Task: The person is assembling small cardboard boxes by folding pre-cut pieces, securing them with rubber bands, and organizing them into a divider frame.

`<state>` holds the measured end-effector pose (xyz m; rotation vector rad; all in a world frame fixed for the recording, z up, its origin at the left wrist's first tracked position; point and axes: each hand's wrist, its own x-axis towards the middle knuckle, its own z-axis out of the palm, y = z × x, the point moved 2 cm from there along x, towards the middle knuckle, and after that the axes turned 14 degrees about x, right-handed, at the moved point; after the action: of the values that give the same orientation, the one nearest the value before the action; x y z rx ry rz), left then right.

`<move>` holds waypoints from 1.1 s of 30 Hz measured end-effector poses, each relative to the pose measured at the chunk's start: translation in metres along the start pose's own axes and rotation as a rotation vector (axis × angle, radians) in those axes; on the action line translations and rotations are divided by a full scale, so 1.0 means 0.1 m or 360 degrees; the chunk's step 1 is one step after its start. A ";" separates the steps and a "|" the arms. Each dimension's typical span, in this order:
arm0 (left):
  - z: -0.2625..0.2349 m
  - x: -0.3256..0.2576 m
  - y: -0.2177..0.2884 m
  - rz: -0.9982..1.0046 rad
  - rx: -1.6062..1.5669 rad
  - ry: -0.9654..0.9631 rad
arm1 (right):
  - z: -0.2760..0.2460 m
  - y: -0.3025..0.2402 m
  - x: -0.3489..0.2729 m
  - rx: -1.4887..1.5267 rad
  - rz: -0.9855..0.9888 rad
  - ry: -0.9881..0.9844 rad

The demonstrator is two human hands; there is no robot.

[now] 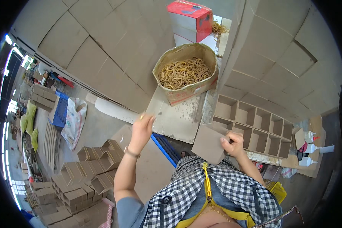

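Observation:
My right hand (233,144) is closed on the edge of a small grey-brown cardboard box (209,143), thumb on top, in front of my apron. The box hangs tilted, with one flat face toward me. Off to the left, my left hand (142,128) is raised with its fingers pinched together. A small yellowish loop, which looks like a rubber band (142,115), shows at those fingers. Beyond both hands stands a lined carton (174,99) filled with loose tan rubber bands (185,73).
Open cardboard compartments (253,128) stand in two rows right of the carton. Stacked cardboard walls (114,45) rise at far left and right. A red and white box (190,22) sits behind. White squeeze bottles (309,149) are at right; folded cardboard pieces (89,165) lie at left.

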<state>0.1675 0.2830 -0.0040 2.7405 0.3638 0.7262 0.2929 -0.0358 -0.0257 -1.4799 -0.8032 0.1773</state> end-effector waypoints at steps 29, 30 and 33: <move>1.21 -2.01 -0.84 -0.1088 -0.0038 0.0134 | -0.19 0.18 -0.23 -0.0352 0.0095 0.0151; 1.16 -2.27 -0.95 -0.1091 -0.0003 0.0090 | -0.11 0.14 -0.16 -0.0407 -0.0091 0.0074; 0.76 -2.80 -1.22 -0.1279 0.0351 0.0089 | 0.24 0.18 -0.06 -0.0174 0.0048 -0.0105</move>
<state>-0.0492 0.2938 -0.2315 2.4130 1.5069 0.5461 0.2814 -0.0175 -0.0473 -1.5964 -0.8552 0.2082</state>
